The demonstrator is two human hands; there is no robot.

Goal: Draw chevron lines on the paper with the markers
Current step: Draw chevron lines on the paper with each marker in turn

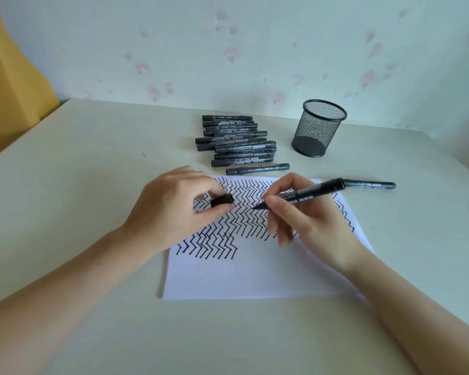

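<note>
Pinching an uncapped marker [303,194], the right hand [306,220] poises its tip over the chevron-lined paper [244,272]; the left hand [171,209] pinches its cap [222,200]. Behind, on the tabletop [92,163], lie spare markers [238,143] beside a mesh cup [318,128].

A home room: pale wallpaper with pink petals [232,54], a yellow curtain [8,77], a cream table [92,163].
</note>
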